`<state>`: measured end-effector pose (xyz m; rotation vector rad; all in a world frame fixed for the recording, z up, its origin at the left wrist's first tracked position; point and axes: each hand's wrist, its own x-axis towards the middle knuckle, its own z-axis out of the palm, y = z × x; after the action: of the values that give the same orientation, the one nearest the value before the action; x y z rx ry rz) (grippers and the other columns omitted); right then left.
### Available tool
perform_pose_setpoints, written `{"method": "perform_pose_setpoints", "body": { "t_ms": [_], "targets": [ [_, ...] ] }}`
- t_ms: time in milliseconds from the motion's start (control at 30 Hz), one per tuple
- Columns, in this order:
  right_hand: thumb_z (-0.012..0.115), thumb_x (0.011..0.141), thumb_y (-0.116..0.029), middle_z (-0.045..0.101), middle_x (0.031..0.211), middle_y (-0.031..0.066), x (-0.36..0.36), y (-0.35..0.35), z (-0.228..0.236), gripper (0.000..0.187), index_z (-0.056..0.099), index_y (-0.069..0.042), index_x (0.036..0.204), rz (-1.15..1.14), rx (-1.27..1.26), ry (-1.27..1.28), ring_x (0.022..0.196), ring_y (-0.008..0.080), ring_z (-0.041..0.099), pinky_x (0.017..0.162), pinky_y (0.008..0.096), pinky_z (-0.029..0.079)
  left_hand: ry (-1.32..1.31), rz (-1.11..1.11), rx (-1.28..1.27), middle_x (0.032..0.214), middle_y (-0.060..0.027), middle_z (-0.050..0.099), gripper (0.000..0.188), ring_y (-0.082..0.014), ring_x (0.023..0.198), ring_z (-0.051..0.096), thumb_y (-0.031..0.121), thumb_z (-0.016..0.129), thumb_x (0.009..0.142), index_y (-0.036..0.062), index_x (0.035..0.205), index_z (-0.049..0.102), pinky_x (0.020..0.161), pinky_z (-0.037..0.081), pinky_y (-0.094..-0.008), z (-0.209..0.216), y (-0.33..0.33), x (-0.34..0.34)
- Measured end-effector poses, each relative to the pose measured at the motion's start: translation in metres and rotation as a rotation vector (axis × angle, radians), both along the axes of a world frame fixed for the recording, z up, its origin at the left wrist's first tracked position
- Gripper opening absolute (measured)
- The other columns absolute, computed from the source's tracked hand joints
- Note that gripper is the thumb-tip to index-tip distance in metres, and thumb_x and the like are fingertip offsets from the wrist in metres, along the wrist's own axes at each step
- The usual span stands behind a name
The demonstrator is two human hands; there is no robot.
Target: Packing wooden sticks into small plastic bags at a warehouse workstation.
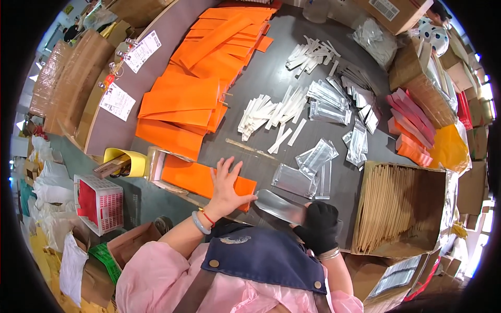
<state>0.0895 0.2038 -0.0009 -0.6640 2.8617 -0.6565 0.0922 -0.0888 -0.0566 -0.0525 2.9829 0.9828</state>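
My left hand (227, 189), bare with fingers spread, rests over a long orange strip of flat material (189, 176). Its thumb points right, to the near end of a clear plastic sleeve (279, 206); whether they touch I cannot tell. That sleeve's other end is in my right hand (319, 225), which wears a black glove and is closed around it. The orange strip lies in a shallow cardboard tray (154, 166) at the table's near edge. Beyond my right hand lie several flat clear packets (293, 180).
Orange strips (180, 96) are piled at the far left. White strips (271, 112) and more clear packets (330, 101) cover the middle. A box of thin wooden sticks (389, 206) stands at right, with pink and red pieces (412, 122) behind. A yellow bin (136, 163) is at left.
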Motion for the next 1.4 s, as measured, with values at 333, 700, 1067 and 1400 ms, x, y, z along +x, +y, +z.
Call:
{"method": "perform_pose_setpoints", "body": {
  "t_ms": [333,700,1067,1400],
  "targets": [
    [0.081,0.066,-0.034,0.061,0.109,0.0115,-0.018,-0.052,-0.009,0.059,0.060,-0.011,0.117,0.024,-0.215,0.107,0.103,0.0336,0.055,0.090,0.0451,0.040,0.210,-0.114,0.221,0.121,-0.0133,0.055,0.051,-0.0340,0.118,0.047,0.034,0.077,0.076,0.0070,0.116,0.061,0.096,0.038,-0.0517,-0.003,0.030,-0.066],
    [0.070,0.081,-0.012,0.063,0.103,0.0162,0.040,0.215,-0.031,0.029,0.062,0.002,0.105,-1.003,-0.029,0.294,0.099,0.0324,0.060,0.090,0.0407,0.047,0.153,-0.053,0.167,0.074,-0.0084,0.064,0.014,-0.0312,0.073,0.063,0.021,0.071,0.078,0.0105,0.071,0.065,0.067,0.049,-0.0449,0.001,0.059,-0.121],
    [0.059,0.079,-0.017,0.065,0.097,0.0211,0.025,0.226,-0.023,0.021,0.062,-0.001,0.092,-1.036,0.105,0.058,0.092,0.0396,0.062,0.081,0.0450,0.049,0.094,-0.228,-0.065,0.085,-0.0121,0.063,0.044,-0.0334,0.085,0.063,0.034,0.084,0.065,0.0070,0.089,0.059,0.072,0.049,-0.0441,-0.012,0.147,-0.132],
    [0.053,0.089,-0.012,0.063,0.101,0.0238,0.036,0.224,-0.001,0.021,0.057,0.002,0.103,-1.204,0.060,0.123,0.096,0.0425,0.059,0.086,0.0438,0.047,-0.235,-0.458,0.230,0.074,-0.0124,0.065,0.023,-0.0274,0.068,0.063,0.022,0.076,0.073,0.0025,0.080,0.066,0.063,0.049,-0.0373,0.048,0.111,-0.131]
  ]
}}
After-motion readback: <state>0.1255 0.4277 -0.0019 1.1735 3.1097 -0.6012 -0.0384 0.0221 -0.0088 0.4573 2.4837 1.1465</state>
